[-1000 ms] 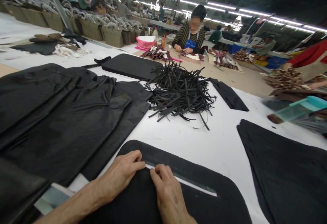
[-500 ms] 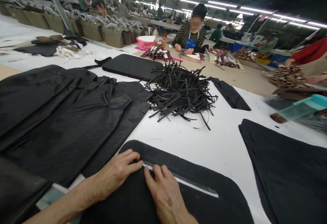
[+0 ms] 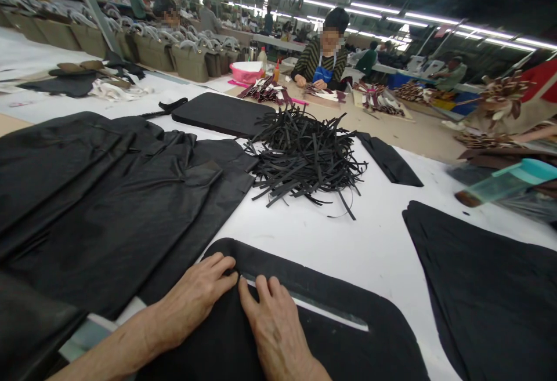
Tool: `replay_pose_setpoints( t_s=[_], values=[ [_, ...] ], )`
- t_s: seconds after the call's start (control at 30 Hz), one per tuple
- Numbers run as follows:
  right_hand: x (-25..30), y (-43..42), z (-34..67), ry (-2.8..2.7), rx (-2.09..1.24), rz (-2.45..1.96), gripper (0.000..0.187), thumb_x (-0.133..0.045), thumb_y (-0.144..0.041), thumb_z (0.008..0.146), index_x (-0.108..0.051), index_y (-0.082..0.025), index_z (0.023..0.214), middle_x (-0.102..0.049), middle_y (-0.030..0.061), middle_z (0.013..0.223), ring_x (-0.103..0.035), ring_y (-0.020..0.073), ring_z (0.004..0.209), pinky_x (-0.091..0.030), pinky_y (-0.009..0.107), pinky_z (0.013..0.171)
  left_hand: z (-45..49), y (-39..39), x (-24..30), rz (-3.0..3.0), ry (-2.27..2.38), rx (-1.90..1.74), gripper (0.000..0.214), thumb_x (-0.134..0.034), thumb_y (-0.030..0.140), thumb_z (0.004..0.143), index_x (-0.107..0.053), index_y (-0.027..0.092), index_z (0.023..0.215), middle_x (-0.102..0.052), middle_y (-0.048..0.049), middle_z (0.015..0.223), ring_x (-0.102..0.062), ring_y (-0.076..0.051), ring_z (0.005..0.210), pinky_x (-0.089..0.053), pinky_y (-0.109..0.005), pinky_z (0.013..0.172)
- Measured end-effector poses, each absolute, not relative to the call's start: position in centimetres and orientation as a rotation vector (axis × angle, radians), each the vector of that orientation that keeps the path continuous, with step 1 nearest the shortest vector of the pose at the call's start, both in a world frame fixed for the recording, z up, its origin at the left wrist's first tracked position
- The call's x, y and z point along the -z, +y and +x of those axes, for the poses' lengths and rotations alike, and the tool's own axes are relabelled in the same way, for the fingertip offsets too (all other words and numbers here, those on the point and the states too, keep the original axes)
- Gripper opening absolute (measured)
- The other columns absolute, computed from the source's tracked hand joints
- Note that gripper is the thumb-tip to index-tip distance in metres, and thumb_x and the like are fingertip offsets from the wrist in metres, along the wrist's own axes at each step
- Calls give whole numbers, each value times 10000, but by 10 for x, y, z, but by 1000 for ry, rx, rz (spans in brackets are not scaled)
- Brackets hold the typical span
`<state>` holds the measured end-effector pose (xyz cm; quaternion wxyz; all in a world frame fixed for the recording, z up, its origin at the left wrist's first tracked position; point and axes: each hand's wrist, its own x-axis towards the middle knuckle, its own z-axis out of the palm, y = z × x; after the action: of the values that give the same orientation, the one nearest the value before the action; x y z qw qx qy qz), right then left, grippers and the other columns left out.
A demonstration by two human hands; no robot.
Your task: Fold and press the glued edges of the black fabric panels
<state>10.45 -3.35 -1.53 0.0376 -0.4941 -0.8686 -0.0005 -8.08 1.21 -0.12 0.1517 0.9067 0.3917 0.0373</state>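
Observation:
A black panel (image 3: 383, 323) with rounded corners lies in front of me, with a long narrow slot (image 3: 331, 314) near its far edge that shows white. At the slot's left end, my left hand (image 3: 204, 285) is closed, its thumb and curled fingertips pinching the panel's material. Close beside it, my right hand (image 3: 276, 326) has its thumb on the near side of the slot and bent fingertips over the slot, gripping the material there. The fingers cover the left part of the slot.
Large black sheets (image 3: 108, 195) are layered at left. Beyond the panel is a heap of black strips (image 3: 308, 155), with a black padded block (image 3: 217, 111) behind. More black pieces (image 3: 483, 288) and a turquoise-lidded container (image 3: 500, 181) lie at right. A co-worker (image 3: 324, 59) sits across the table.
My right hand has shifted slightly left along the slot, nearer my left hand, which stays almost still. At far right, a person in red has raised a bundle of brown pieces.

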Motion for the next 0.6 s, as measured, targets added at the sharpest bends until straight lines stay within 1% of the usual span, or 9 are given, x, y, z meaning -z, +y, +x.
replay_pose_setpoints(
  t_s=[0.1,0.2,0.27,0.37,0.5,0.6],
  values=[
    [16,-36,104,-2650,-20,-1521,573,-572,-7,727,-453,-139,1272,-560,105,989,-516,251,821,-512,388,654,-83,5,10,2641,1178,-154,444,-390,-5,792,-569,232,1121,-575,-50,1142,-510,-197,1034,-489,-313,859],
    [20,-39,108,-2591,-9,-1502,520,-581,-20,742,-469,-117,1240,-554,97,990,-499,241,844,-497,387,708,-84,-5,20,2792,1169,-195,582,-398,-44,731,-509,258,1216,-578,-44,1178,-496,-214,1080,-474,-341,904],
    [22,-43,113,-2563,2,-1464,440,-582,-26,751,-511,-107,1178,-556,85,970,-489,229,830,-487,370,717,-82,-9,23,2893,1159,-129,618,-410,-54,702,-515,274,1215,-587,-55,1177,-519,-246,1051,-486,-390,884],
    [27,-47,117,-2542,34,-1418,331,-558,-43,775,-554,-102,1101,-564,84,932,-478,221,781,-472,361,686,-75,-11,19,2979,1141,28,618,-424,-55,674,-543,253,1197,-595,-96,1175,-544,-298,1027,-504,-448,842],
    [29,-48,114,-2484,90,-1443,303,-512,-44,798,-566,-81,1094,-574,102,921,-480,228,789,-461,371,699,-65,-8,9,3056,1153,160,651,-404,-69,662,-556,270,1197,-622,-99,1140,-587,-299,970,-519,-443,799],
    [27,-49,113,-2486,75,-1442,311,-528,-69,812,-553,-62,1121,-572,89,910,-484,217,791,-463,346,690,-65,-7,16,3140,1118,94,652,-388,-52,671,-573,305,1184,-652,-102,1064,-619,-302,871,-531,-443,719]
  ],
)
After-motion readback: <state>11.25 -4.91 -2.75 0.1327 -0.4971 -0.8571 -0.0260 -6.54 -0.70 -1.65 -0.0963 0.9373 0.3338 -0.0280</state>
